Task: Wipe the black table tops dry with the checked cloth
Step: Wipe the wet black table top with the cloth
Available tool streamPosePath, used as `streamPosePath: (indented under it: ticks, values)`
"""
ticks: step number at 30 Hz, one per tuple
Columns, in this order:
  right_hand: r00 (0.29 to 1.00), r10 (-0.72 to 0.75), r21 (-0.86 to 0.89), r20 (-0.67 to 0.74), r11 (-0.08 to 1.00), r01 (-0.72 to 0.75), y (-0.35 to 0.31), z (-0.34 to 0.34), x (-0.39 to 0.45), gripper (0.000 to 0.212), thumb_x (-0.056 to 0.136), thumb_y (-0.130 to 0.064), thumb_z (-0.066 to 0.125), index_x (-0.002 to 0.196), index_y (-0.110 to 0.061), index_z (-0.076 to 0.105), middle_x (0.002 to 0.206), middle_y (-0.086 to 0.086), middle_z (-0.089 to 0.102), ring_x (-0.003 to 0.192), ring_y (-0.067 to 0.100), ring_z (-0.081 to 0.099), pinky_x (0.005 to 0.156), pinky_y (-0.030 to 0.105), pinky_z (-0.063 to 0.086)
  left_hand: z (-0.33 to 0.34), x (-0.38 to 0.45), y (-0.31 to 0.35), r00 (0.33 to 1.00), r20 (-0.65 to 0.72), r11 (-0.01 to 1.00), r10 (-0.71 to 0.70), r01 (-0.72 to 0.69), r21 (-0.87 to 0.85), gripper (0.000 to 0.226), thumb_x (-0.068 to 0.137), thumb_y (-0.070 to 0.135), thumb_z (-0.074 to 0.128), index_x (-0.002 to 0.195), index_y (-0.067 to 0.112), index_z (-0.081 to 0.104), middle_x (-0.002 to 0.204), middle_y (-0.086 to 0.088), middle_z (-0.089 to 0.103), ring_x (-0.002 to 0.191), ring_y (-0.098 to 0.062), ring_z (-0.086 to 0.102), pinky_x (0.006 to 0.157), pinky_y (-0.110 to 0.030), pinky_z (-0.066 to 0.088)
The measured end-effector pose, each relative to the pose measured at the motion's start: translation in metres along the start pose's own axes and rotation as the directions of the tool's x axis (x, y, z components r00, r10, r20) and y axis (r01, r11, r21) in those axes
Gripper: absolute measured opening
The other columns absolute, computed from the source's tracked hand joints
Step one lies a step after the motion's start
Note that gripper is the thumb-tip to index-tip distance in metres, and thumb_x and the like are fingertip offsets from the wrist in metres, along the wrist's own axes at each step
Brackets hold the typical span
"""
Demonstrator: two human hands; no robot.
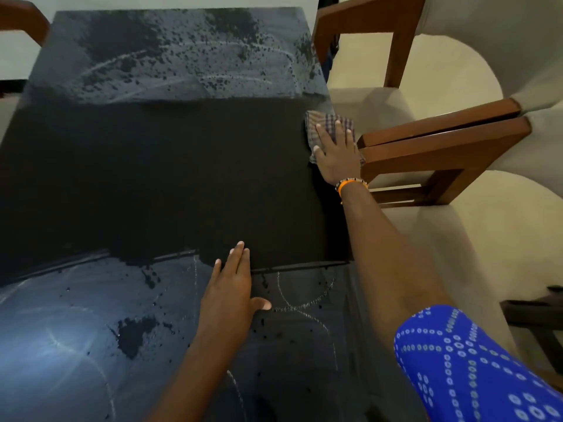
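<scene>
Two black table tops stand end to end, the far one (158, 166) and the near one (76, 336), with a seam between them. Water drops and streaks show at the far end and on the near top. My right hand (336, 153) presses flat on the checked cloth (327, 120) at the right edge of the far table. The cloth is bunched under the fingers. My left hand (234, 287) lies flat with its fingers spread across the seam and holds nothing.
Two wooden chairs with cream cushions (441, 141) stand close against the right side of the tables, their arms just beside the cloth. Another wooden chair arm (24, 19) shows at the far left. A dark stand (539, 318) sits low on the right.
</scene>
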State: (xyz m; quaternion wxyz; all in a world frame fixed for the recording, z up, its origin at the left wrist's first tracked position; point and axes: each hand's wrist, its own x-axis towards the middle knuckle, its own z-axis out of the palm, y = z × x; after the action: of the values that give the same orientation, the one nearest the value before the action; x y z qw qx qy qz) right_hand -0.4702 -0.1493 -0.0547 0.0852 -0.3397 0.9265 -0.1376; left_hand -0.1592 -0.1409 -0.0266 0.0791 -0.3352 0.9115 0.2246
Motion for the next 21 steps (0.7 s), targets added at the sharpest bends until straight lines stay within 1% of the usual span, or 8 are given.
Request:
streamPosePath:
  ticks: [3, 8, 11, 12, 15, 17, 19, 21]
  values:
    - [0.998, -0.02, -0.037, -0.057, 0.999, 0.018, 0.009, 0.005, -0.048, 0.052, 0.098, -0.035, 0.034, 0.148, -0.031, 0.02, 0.159, 0.01, 0.01, 0.146, 0.031, 0.009, 0.119, 0.044, 0.012, -0.004, -0.001, 0.004, 0.999, 0.028, 1.0, -0.02, 0.02, -0.003, 0.098, 0.078, 0.04, 0.066, 0.148, 0.012, 0.004, 0.159, 0.001, -0.003, 0.146, -0.017, 0.002, 0.115, -0.028, -0.003]
    - [0.999, -0.01, 0.026, -0.031, 1.0, 0.01, 0.03, 0.006, -0.163, 0.052, 0.098, -0.038, 0.031, 0.148, -0.035, 0.016, 0.159, 0.006, 0.01, 0.147, 0.027, 0.004, 0.119, 0.045, 0.013, -0.008, -0.004, 0.006, 0.999, 0.041, 0.999, -0.008, 0.006, 0.046, 0.097, 0.078, 0.041, 0.066, 0.148, 0.008, 0.006, 0.159, -0.003, 0.001, 0.146, -0.018, 0.005, 0.117, -0.031, 0.001]
    - [0.997, 0.069, 0.012, -0.028, 0.998, -0.068, 0.031, 0.007, -0.229, 0.055, 0.094, -0.046, 0.018, 0.148, -0.037, 0.013, 0.159, 0.004, 0.01, 0.147, 0.027, 0.004, 0.118, 0.045, 0.013, -0.01, -0.005, 0.008, 0.999, 0.046, 0.998, -0.001, -0.002, 0.059, 0.098, 0.078, 0.042, 0.066, 0.147, 0.006, 0.007, 0.158, -0.006, 0.003, 0.146, -0.019, 0.007, 0.118, -0.033, 0.002]
    - [0.994, 0.102, -0.001, -0.031, 0.995, -0.102, 0.027, 0.008, -0.243, 0.055, 0.093, -0.046, 0.016, 0.148, -0.036, 0.012, 0.16, 0.004, 0.009, 0.147, 0.027, 0.003, 0.118, 0.045, 0.012, -0.01, -0.006, 0.008, 0.999, 0.046, 0.999, -0.004, 0.001, 0.048, 0.098, 0.078, 0.041, 0.067, 0.147, 0.005, 0.008, 0.158, -0.007, 0.004, 0.146, -0.02, 0.008, 0.118, -0.034, 0.003]
    - [0.982, 0.183, -0.018, -0.056, 0.983, -0.184, 0.008, 0.014, -0.257, 0.054, 0.096, -0.04, 0.026, 0.148, -0.034, 0.014, 0.16, 0.004, 0.005, 0.148, 0.028, 0.0, 0.118, 0.046, 0.005, -0.011, -0.006, 0.007, 0.999, 0.053, 0.999, 0.009, -0.011, 0.038, 0.096, 0.079, 0.04, 0.067, 0.147, 0.004, 0.008, 0.158, -0.008, 0.004, 0.146, -0.021, 0.006, 0.118, -0.038, 0.002]
    - [0.98, 0.192, -0.018, -0.057, 0.981, -0.193, -0.009, 0.018, -0.254, 0.055, 0.097, -0.037, 0.032, 0.148, -0.033, 0.012, 0.16, 0.005, 0.001, 0.147, 0.028, -0.003, 0.119, 0.046, 0.003, -0.012, -0.007, 0.003, 0.997, 0.069, 0.999, 0.027, -0.029, 0.025, 0.094, 0.082, 0.041, 0.064, 0.147, 0.005, 0.006, 0.158, -0.007, 0.001, 0.146, -0.02, 0.003, 0.118, -0.039, 0.0]
    - [0.987, 0.151, 0.001, -0.047, 0.988, -0.151, -0.033, 0.026, -0.251, 0.056, 0.097, -0.037, 0.033, 0.149, -0.033, 0.011, 0.16, 0.006, 0.001, 0.147, 0.028, -0.004, 0.119, 0.048, 0.003, -0.014, -0.009, -0.005, 0.996, 0.076, 0.999, 0.044, -0.042, -0.02, 0.089, 0.086, 0.037, 0.061, 0.148, 0.008, 0.003, 0.159, -0.005, 0.001, 0.146, -0.02, 0.001, 0.117, -0.04, -0.001]
    - [0.996, 0.086, 0.011, -0.029, 0.996, -0.086, -0.066, 0.038, -0.248, 0.055, 0.097, -0.04, 0.032, 0.148, -0.033, 0.012, 0.16, 0.007, 0.004, 0.147, 0.029, -0.002, 0.118, 0.049, 0.004, -0.019, -0.012, -0.015, 0.998, 0.041, 0.997, 0.046, -0.043, -0.063, 0.082, 0.089, 0.025, 0.058, 0.148, 0.008, 0.004, 0.159, -0.005, 0.003, 0.146, -0.021, 0.001, 0.117, -0.04, 0.0]
